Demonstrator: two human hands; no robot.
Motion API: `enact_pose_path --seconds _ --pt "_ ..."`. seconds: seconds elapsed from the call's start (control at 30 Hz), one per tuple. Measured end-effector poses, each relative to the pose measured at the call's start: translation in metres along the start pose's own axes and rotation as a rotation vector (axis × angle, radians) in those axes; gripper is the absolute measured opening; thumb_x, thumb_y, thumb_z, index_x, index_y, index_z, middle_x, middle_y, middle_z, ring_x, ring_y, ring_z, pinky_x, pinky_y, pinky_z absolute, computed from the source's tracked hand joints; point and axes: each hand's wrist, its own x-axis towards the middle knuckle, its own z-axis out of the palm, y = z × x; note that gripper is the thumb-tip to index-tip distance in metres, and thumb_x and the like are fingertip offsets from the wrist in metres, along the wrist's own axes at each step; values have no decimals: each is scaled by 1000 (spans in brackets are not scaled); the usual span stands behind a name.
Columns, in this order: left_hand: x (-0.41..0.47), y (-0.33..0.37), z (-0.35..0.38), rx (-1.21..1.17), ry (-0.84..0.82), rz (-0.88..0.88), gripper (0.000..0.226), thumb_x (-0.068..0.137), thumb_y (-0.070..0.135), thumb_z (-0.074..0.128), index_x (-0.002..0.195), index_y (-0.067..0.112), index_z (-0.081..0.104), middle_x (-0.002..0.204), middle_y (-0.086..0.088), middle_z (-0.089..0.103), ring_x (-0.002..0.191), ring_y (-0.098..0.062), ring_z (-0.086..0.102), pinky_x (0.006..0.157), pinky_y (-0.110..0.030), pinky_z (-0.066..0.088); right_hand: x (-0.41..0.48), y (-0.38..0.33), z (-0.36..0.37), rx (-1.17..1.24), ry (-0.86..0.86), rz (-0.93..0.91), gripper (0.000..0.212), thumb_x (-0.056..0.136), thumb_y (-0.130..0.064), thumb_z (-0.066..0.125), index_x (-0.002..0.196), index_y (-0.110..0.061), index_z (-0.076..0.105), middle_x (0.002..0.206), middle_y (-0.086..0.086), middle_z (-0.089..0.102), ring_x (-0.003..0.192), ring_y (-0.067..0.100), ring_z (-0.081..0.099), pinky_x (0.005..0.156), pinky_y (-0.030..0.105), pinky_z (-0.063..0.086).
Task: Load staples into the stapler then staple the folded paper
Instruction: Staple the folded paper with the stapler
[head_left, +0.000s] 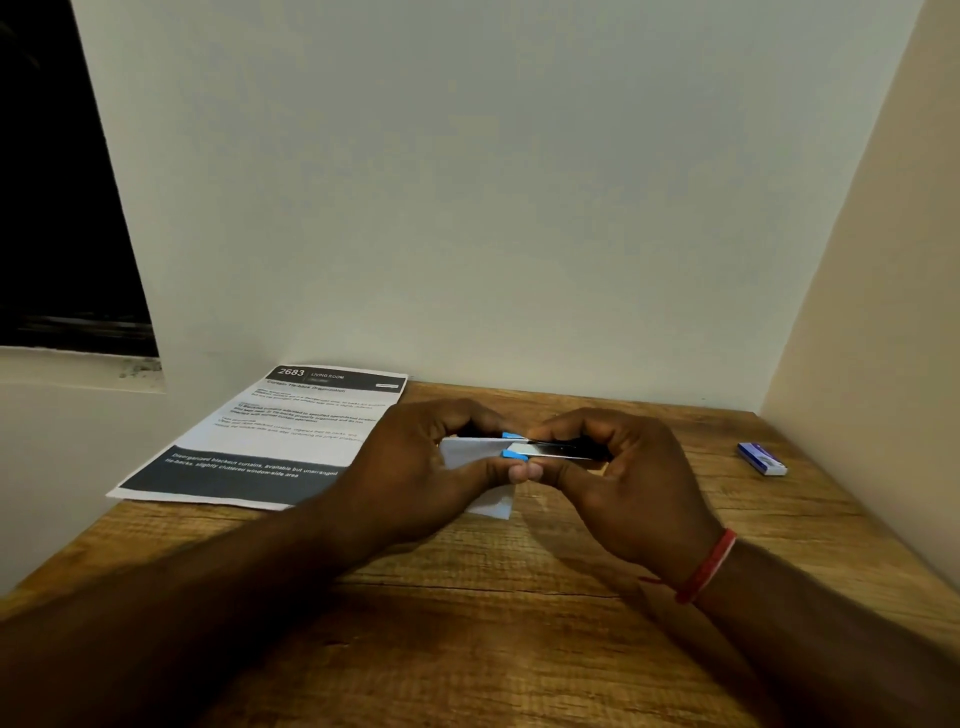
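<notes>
Wood table (519, 649); one stapler (558, 451), one folded paper (467, 451), seemingly touching

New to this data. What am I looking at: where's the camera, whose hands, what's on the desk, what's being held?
There is no robot here. A person works with bare hands, and the one picture comes from a wide-angle camera worn on the head. It looks forward and down, so both arms come in from the bottom edge.

The left hand grips a white folded paper. The right hand, with a red thread on its wrist, grips a small stapler that has blue parts. The paper's edge appears to reach between the stapler's two halves; I cannot tell whether it is being pressed.

On the wooden table lie a printed sheet at the left rear and a small blue staple box at the right, near the wall.
</notes>
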Motion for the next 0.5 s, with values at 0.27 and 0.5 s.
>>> enact_pose_path --seconds 0.27,0.5 --pt "1 -3 -1 -22 -2 -37 34 76 43 101 105 43 82 104 26 82 98 2 78 78 -11 57 -1 -2 1 -2 30 44 24 81 -21 98 95 -36 85 91 -23 85 91 -8 79 77 6 57" --pt "6 -21 -3 -139 -14 -154 39 87 21 97 121 28 78 110 10 88 101 -11 86 88 -38 71 3 6 -3 202 61 150 25 86 -8 93 101 -26 87 100 -19 87 93 0 82 80 14 62"
